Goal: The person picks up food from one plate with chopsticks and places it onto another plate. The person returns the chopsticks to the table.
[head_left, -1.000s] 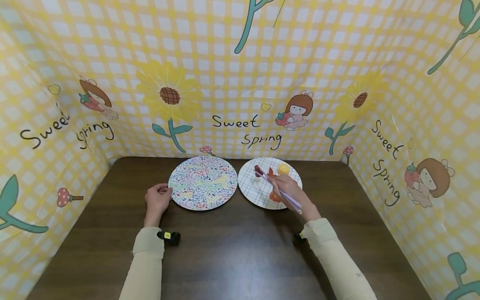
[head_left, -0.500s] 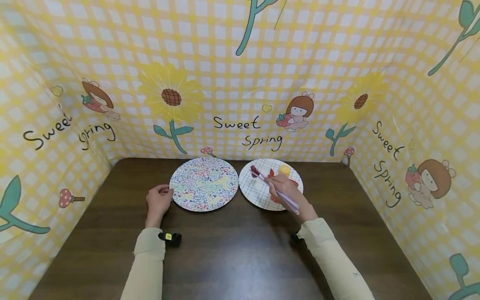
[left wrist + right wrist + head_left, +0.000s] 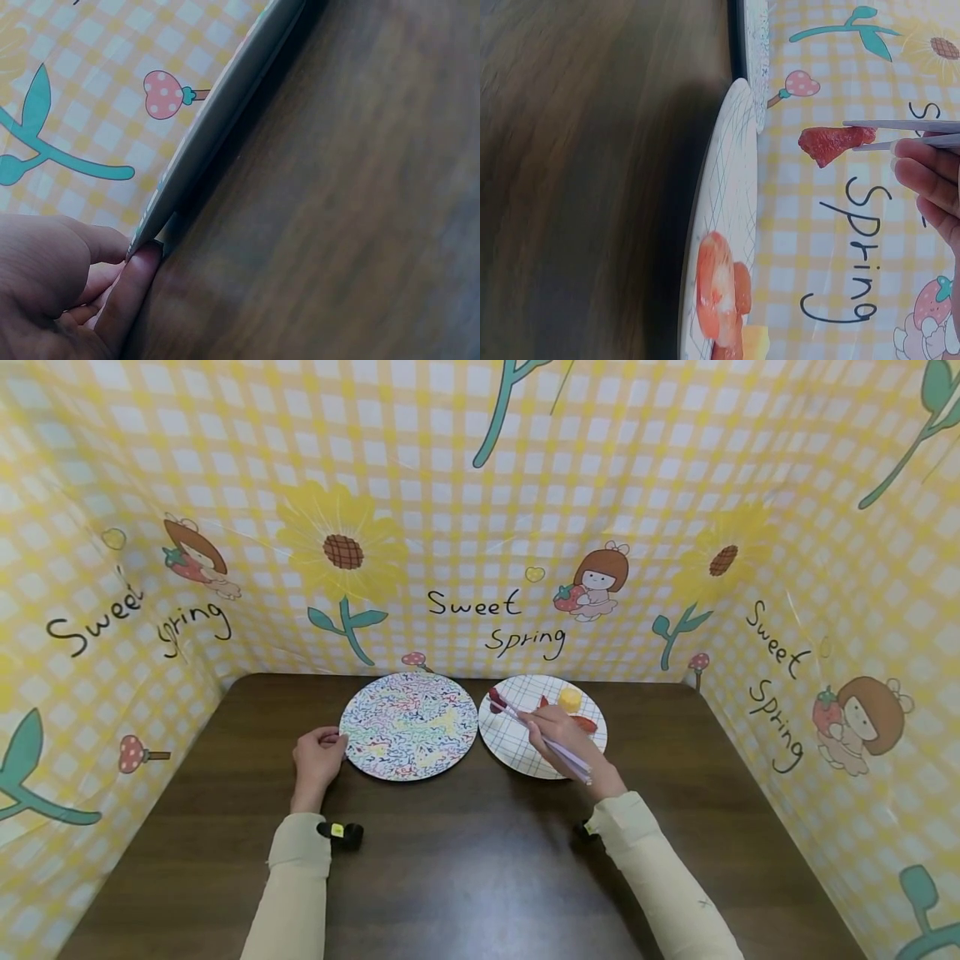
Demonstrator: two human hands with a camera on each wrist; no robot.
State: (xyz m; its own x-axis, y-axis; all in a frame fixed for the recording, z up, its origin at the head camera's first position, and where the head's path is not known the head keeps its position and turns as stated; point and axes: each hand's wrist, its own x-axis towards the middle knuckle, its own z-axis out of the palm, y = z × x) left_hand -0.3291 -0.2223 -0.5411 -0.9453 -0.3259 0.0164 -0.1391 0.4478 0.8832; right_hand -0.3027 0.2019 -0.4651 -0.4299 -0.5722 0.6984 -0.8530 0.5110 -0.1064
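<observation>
My left hand pinches the left rim of a round plate covered in multicoloured squiggles. In the left wrist view one finger lies under that rim. My right hand grips pale purple chopsticks, whose tips clamp a dark red, meat-like piece. That piece hangs above the left part of a white plate with a grid pattern. On the grid plate are a yellow round piece and red-orange pieces, one shrimp-like, partly hidden by my right hand in the head view.
Both plates stand side by side, rims almost touching, near the far edge of a dark wooden table. A yellow checked cloth with printed figures rises behind and at both sides.
My right hand has moved left with the chopsticks and the dark red piece, toward the squiggle plate. The left hand stays at its plate's rim.
</observation>
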